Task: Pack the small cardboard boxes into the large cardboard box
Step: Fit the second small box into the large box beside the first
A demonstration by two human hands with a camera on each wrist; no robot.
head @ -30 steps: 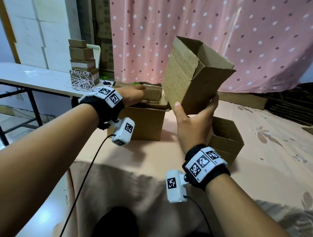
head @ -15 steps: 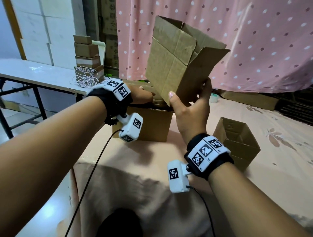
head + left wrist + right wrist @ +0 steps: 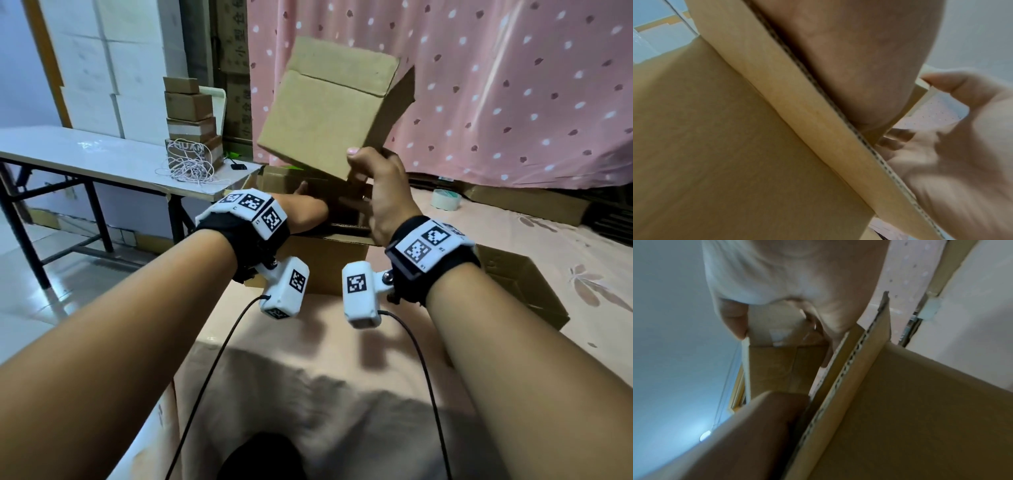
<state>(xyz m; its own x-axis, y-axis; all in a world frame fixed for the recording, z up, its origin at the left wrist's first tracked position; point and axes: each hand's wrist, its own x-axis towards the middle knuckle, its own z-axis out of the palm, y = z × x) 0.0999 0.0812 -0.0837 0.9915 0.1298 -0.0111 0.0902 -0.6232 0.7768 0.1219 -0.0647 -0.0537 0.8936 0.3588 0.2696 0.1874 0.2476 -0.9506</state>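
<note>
My right hand (image 3: 373, 192) grips a small cardboard box (image 3: 325, 113) by its lower corner, thumb on the near face. The box is tilted, its closed face towards me, in the air above the large cardboard box (image 3: 335, 263) on the pink-covered bed. My left hand (image 3: 301, 212) lies flat over the large box's near flap, fingers reaching into the opening, their tips hidden. The left wrist view shows my palm (image 3: 849, 56) against the flap's edge (image 3: 797, 113). In the right wrist view my thumb (image 3: 733, 318) pinches the small box (image 3: 772, 321).
Another open small box (image 3: 524, 284) stands on the bed to the right of the large one. A tape roll (image 3: 445, 198) and flat cardboard (image 3: 531, 205) lie by the pink curtain. At left, a white table (image 3: 102, 154) carries stacked boxes (image 3: 190, 113) and coiled string (image 3: 191, 164).
My right hand has swung the small box left and over the large box, tipping it so its closed face turns towards me. My left hand stays on the large box's flap.
</note>
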